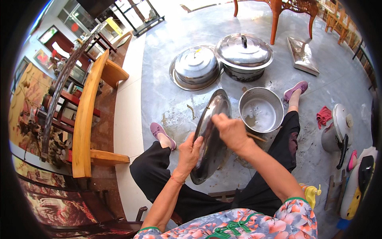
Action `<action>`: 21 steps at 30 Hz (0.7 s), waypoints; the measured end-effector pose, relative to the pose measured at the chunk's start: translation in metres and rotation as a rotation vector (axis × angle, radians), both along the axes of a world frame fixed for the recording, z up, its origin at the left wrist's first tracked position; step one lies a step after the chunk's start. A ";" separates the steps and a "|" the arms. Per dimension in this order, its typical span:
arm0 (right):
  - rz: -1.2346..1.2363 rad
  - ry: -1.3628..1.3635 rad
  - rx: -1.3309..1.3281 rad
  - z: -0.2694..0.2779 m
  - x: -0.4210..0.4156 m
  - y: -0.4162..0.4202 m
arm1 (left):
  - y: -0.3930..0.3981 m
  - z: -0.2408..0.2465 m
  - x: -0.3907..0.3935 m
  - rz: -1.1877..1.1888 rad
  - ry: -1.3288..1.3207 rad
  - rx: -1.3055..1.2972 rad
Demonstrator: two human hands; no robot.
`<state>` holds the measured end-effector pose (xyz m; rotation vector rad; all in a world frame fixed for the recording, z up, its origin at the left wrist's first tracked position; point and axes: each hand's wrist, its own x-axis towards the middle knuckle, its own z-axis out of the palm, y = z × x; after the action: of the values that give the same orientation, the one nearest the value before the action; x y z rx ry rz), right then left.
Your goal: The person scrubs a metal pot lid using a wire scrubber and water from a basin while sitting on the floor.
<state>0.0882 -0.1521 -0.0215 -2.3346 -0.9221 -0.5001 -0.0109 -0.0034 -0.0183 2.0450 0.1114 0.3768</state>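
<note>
My left hand (189,152) grips the near edge of a round metal pot lid (206,155), tilted steeply on edge between my knees. My right hand (231,131) is closed, with curled fingers against or just in front of the lid's face; whether it holds something is hidden. Just beyond that hand, an open metal pot (261,110) stands on the floor with cloudy, foamy water in it. A wooden stick (256,137) shows beside the pot's base, partly covered by my right arm.
Ahead are a lidded metal pot (244,70), a domed lid on a basin (197,64) and a metal box (303,56). On the right lie a red cloth (324,116), a pressure cooker (335,134) and a yellow pump bottle (312,192). A wooden bench (89,119) stands left. The concrete floor (179,104) is wet.
</note>
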 end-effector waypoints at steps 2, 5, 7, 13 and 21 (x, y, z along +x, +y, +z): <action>0.056 0.003 -0.014 0.004 -0.012 0.002 | -0.002 0.004 0.002 -0.008 0.009 0.016; -0.036 -0.001 0.015 0.007 0.011 0.000 | -0.003 0.003 0.003 -0.022 0.021 0.024; -0.052 -0.014 -0.001 0.005 0.020 0.000 | -0.007 0.010 0.002 -0.017 0.010 0.050; 0.034 -0.019 -0.082 0.013 -0.003 0.000 | -0.006 0.006 0.003 0.000 -0.006 0.066; -0.048 -0.001 -0.013 0.000 0.004 0.002 | -0.008 0.010 0.002 -0.005 0.007 0.056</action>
<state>0.0923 -0.1502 -0.0213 -2.3729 -0.8742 -0.5168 -0.0093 -0.0118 -0.0081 2.1010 0.1007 0.3737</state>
